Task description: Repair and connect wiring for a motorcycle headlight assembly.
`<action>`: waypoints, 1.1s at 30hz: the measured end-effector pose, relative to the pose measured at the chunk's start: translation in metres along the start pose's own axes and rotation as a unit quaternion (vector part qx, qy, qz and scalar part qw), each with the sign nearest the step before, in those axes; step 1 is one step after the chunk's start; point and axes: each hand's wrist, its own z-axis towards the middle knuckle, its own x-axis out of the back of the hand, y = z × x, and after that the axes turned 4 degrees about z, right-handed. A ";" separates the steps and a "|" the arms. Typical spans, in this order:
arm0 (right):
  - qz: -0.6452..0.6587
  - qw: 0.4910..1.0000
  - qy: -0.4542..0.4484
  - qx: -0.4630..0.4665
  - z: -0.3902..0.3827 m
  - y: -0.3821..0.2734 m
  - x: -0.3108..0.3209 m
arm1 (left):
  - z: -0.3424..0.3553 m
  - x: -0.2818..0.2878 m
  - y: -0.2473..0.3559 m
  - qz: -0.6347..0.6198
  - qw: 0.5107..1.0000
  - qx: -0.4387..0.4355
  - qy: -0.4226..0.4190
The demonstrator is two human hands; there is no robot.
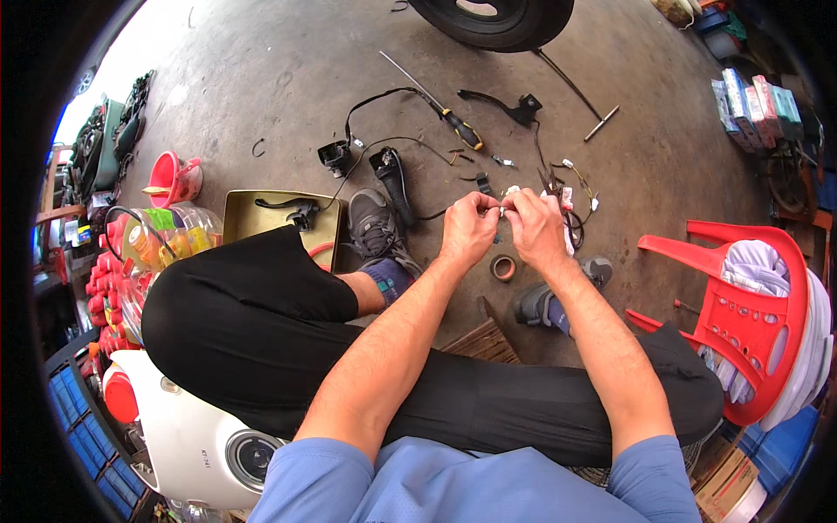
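My left hand [469,231] and my right hand [534,228] meet above the floor, fingertips pinched together. Between them is a small pale piece [502,211], too small to name for sure. A black cable [432,216] runs from a handlebar grip [394,185] to my left hand, where the fingers hide its end. Behind my right hand lie pliers [553,183] and loose wires with small white connectors [595,205]. A roll of brown tape [502,268] sits below my hands. Just beyond them lies a small black clamp [478,181].
A yellow-black screwdriver [462,129], a brake lever [506,106], a black switch housing [333,157] and a T-handle wrench [602,124] lie ahead. A tyre [497,26] stands beyond. On the left are a tray [248,202] and red bucket [174,179]; on the right, a red chair [741,305].
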 end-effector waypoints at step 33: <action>-0.015 1.000 0.016 -0.019 -0.005 0.002 -0.006 | -0.003 0.002 0.007 0.055 0.998 0.003 -0.011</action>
